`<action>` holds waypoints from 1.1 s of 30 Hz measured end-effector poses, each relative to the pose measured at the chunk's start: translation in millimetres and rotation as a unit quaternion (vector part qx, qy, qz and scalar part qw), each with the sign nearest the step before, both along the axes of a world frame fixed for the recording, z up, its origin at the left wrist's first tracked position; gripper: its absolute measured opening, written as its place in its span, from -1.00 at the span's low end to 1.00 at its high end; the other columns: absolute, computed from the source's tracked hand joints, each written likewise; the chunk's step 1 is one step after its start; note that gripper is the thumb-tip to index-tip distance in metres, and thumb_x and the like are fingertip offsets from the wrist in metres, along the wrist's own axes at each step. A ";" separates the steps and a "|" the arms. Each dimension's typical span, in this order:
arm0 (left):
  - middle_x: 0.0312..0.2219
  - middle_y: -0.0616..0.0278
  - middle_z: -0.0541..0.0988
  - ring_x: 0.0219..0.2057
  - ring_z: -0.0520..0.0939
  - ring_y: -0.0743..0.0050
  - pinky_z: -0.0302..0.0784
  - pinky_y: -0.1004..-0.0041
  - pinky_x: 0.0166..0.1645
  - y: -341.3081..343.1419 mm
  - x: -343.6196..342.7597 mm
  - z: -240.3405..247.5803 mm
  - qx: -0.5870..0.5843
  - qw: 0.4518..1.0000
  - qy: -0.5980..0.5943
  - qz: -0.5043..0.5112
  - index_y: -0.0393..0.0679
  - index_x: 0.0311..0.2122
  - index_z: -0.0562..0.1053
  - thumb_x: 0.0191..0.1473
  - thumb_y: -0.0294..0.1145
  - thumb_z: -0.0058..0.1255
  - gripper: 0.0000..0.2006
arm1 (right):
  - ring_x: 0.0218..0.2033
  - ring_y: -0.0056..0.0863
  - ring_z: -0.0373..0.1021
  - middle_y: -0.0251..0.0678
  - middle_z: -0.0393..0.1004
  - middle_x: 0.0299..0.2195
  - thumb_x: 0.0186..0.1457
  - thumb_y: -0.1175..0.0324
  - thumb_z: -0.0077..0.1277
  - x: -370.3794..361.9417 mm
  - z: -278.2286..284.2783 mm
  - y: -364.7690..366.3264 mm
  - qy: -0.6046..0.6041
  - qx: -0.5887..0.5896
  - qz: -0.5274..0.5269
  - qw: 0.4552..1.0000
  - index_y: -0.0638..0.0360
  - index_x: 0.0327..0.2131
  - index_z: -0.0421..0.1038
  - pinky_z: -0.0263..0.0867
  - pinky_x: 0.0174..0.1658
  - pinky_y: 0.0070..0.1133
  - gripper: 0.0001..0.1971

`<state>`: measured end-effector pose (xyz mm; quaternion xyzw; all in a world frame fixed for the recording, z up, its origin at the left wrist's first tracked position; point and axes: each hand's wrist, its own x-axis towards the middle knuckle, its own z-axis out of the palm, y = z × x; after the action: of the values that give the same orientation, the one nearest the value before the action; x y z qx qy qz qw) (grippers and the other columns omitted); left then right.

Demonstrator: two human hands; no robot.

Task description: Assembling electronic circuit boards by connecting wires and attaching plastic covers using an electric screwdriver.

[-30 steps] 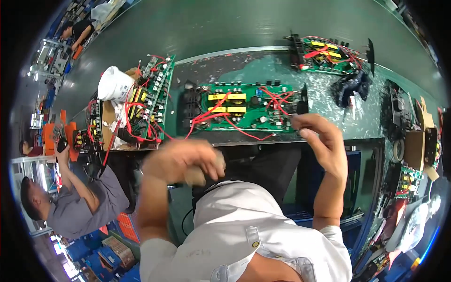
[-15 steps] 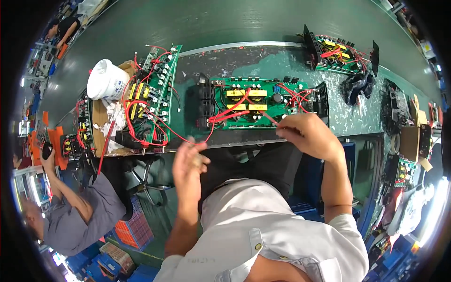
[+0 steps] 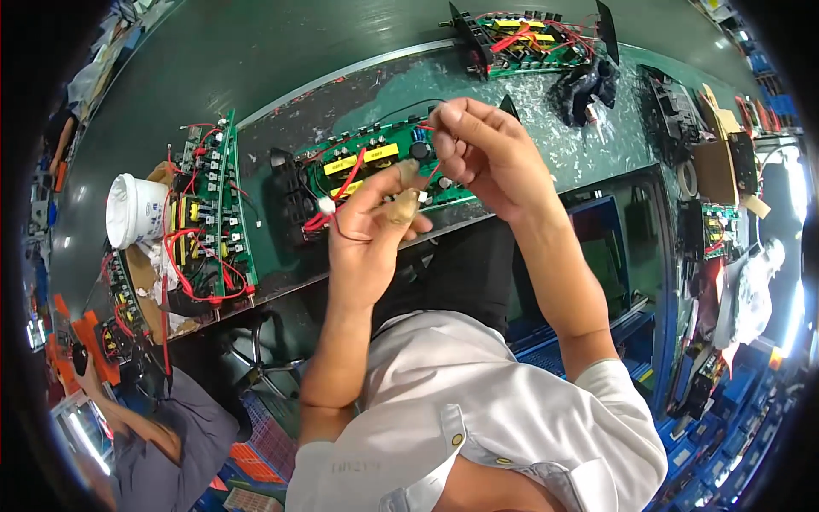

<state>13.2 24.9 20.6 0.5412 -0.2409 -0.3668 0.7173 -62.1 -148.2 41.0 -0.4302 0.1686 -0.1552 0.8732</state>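
A green circuit board (image 3: pixel 465 189) with yellow transformers (image 3: pixel 373 157), red wires and black end plates lies on the bench in front of me. Over its middle is my left hand (image 3: pixel 368 226), its fingers curled and pale covers on some fingertips. A thin red wire (image 3: pixel 348 235) runs across this hand from a white connector (image 3: pixel 327 206) at its left side. My right hand (image 3: pixel 490 154) is raised over the board's right part, thumb and forefinger pinched together at the end of a thin dark wire (image 3: pixel 401 108). The fingers partly hide what they grip.
Another board (image 3: pixel 209 213) stands at left beside a white bucket (image 3: pixel 136 211). A third board (image 3: pixel 533 43) with black end plates sits at the far side, near a crumpled black bag (image 3: pixel 584 90). A person in grey (image 3: pixel 175 427) works at left.
My view has shifted, so the bench things appear farther left. Both hands have come closer together over the board, and a white connector and wire now show at my left hand.
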 end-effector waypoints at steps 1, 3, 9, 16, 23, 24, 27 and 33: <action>-0.17 0.21 0.60 -0.39 0.59 0.64 0.46 0.67 -0.30 -0.5 -3.2 -10.4 0.001 1.000 0.001 0.001 -0.27 0.03 0.45 0.23 -0.35 0.07 -0.68 | -0.59 -0.71 0.28 -0.46 0.41 -0.55 0.27 0.28 0.01 -2.4 -0.2 3.5 0.015 -0.020 -0.023 0.999 0.23 -0.27 0.42 0.15 -0.55 -0.76 -0.80; -0.20 0.19 0.62 -0.33 0.63 0.60 0.47 0.65 -0.24 0.4 -9.7 -22.2 -0.019 0.997 0.072 0.035 -0.25 0.01 0.48 0.24 -0.30 0.06 -0.69 | -0.59 -0.71 0.28 -0.46 0.41 -0.55 0.27 0.28 0.02 -8.3 -3.5 9.4 0.032 -0.031 -0.039 0.998 0.22 -0.28 0.42 0.17 -0.53 -0.77 -0.81; -0.25 0.19 0.63 -0.28 0.64 0.53 0.52 0.60 -0.16 0.9 -6.3 -22.0 -0.030 0.994 0.102 0.027 -0.28 -0.04 0.51 0.20 -0.39 0.10 -0.73 | -0.55 -0.70 0.33 -0.43 0.44 -0.50 0.27 0.32 0.03 -18.6 -23.9 8.1 0.011 -0.038 -0.058 0.998 0.19 -0.30 0.43 0.23 -0.49 -0.77 -0.85; -0.23 0.16 0.61 -0.25 0.63 0.51 0.55 0.51 -0.14 -5.3 -9.9 -30.5 -0.031 0.998 0.025 0.041 -0.31 -0.04 0.47 0.07 -0.65 0.16 -0.69 | -0.41 -0.77 0.36 -0.45 0.47 -0.37 0.19 0.48 0.09 -37.1 -29.4 19.5 0.039 -0.228 0.028 0.973 0.28 -0.26 0.45 0.31 -0.33 -0.73 -0.91; -0.34 0.12 0.61 -0.33 0.63 0.51 0.56 0.52 -0.21 -4.2 -23.9 -37.9 0.087 0.971 -0.220 0.031 -0.34 -0.09 0.41 0.01 -0.71 0.18 -0.67 | -0.47 -0.80 0.35 -0.44 0.48 -0.47 0.18 0.47 0.11 -62.5 -34.7 24.6 0.185 -0.332 0.050 0.924 0.29 -0.35 0.46 0.30 -0.43 -0.74 -0.91; -0.35 0.12 0.61 -0.34 0.63 0.51 0.57 0.53 -0.22 -2.3 -25.2 -38.4 0.101 0.963 -0.249 0.019 -0.33 -0.08 0.40 0.02 -0.71 0.17 -0.66 | -0.47 -0.80 0.35 -0.44 0.48 -0.47 0.18 0.47 0.11 -66.9 -35.6 25.5 0.188 -0.332 0.046 0.923 0.29 -0.35 0.46 0.30 -0.43 -0.74 -0.91; -0.40 0.11 0.62 -0.43 0.66 0.33 0.57 0.45 -0.33 -0.3 -24.8 -33.3 0.102 0.950 -0.295 -0.001 -0.25 -0.18 0.47 -0.03 -0.71 0.16 -0.73 | -0.51 -0.52 0.47 -0.24 0.53 -0.50 0.06 0.49 0.15 -77.0 -37.7 27.6 0.190 -0.382 0.060 0.902 0.33 -0.34 0.48 0.37 -0.40 -0.57 -0.89; -0.35 0.12 0.58 -0.44 0.61 0.45 0.52 0.54 -0.37 -2.7 -17.7 -33.6 0.068 0.918 -0.389 -0.041 -0.32 -0.24 0.51 -0.02 -0.70 0.17 -0.81 | -0.50 -0.48 0.47 -0.21 0.54 -0.48 0.08 0.47 0.15 -79.6 -40.3 31.0 0.182 -0.374 0.037 0.909 0.33 -0.34 0.47 0.38 -0.40 -0.53 -0.88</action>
<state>-4.5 22.2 -13.0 0.6781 -0.4973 -0.1726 0.5128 -141.7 -117.2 0.8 -0.7522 0.2374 -0.0934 0.6075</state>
